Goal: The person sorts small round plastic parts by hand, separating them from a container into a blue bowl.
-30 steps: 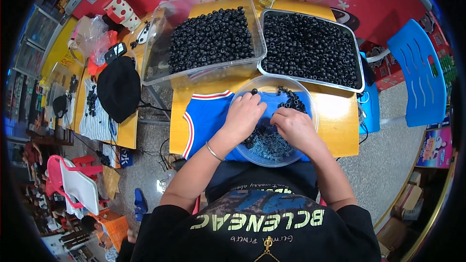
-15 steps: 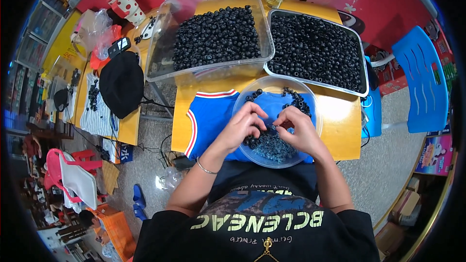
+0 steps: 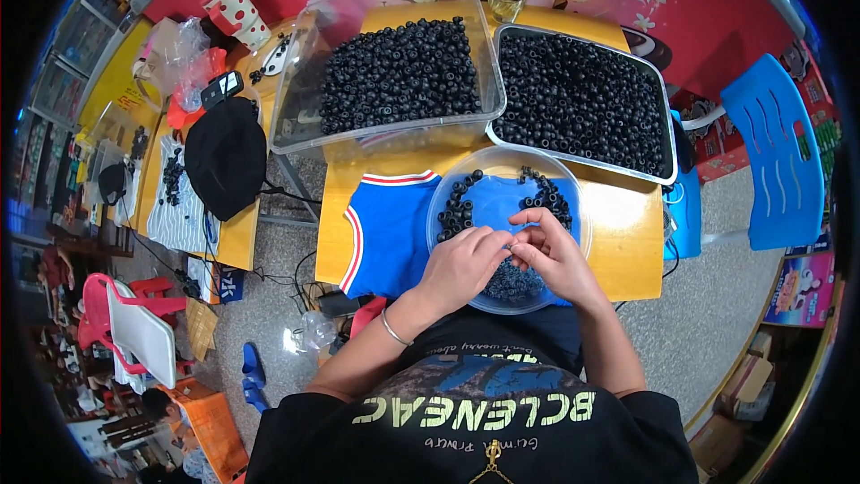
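Note:
A round transparent plastic basin sits at the table's front edge. Inside it, black round parts with holes line the left and right sides. Small bluish-grey pieces lie heaped at its near side. Above the basin's middle my two hands meet fingertip to fingertip. My left hand is closed in a pinch, its back turned up. My right hand pinches with thumb and forefinger, the other fingers curled loosely. Whatever sits between the fingertips is too small and covered to name.
Behind the basin stand a large transparent bin and a metal-rimmed tray, both full of black parts. A blue garment lies on the yellow table, partly under the basin. At left, a black cap lies on another table. A blue chair stands right.
My left hand has come down and right, its fingers closing against my right fingertips. Its earlier spot over the black parts at the basin's left is uncovered.

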Demonstrator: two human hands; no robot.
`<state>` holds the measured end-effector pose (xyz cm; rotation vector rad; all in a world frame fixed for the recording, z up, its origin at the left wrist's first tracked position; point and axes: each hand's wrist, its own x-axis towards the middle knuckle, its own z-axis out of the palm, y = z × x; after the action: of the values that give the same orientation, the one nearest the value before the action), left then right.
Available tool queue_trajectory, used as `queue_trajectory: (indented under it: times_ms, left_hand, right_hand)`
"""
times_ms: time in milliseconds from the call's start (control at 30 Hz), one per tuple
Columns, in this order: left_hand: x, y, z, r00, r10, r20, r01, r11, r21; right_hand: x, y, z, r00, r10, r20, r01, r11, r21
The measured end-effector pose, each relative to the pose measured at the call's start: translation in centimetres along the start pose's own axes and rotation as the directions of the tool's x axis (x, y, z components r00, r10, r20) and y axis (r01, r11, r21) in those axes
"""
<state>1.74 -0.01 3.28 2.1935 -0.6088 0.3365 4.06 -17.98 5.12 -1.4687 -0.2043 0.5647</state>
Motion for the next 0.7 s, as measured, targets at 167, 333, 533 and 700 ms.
queue_trajectory:
  times_ms: [167,333,533,700]
  left_hand:
    - [0.0,-0.4,-0.1,0.994,0.097,0.056,-0.104,0.983,0.150]
    - [-0.5,-0.6,0.6,0.996,0.078,-0.039,-0.076,0.995,0.059]
    - [-0.6,-0.5,0.9,0.992,0.013,-0.129,-0.014,1.000,-0.003]
    - [0.0,-0.2,0.3,0.992,0.038,-0.117,-0.049,0.994,-0.095]
  right_hand:
    - [0.0,-0.3,0.0,0.999,0.038,-0.004,-0.038,0.998,0.046]
    - [-0.1,0.3,-0.1,1.000,0.009,-0.016,-0.009,0.999,0.036]
    - [-0.4,-0.4,0.9,0.993,-0.085,-0.085,0.084,0.996,-0.013]
    - [-0.7,-0.4,1.1,0.970,-0.221,-0.104,0.209,0.971,-0.117]
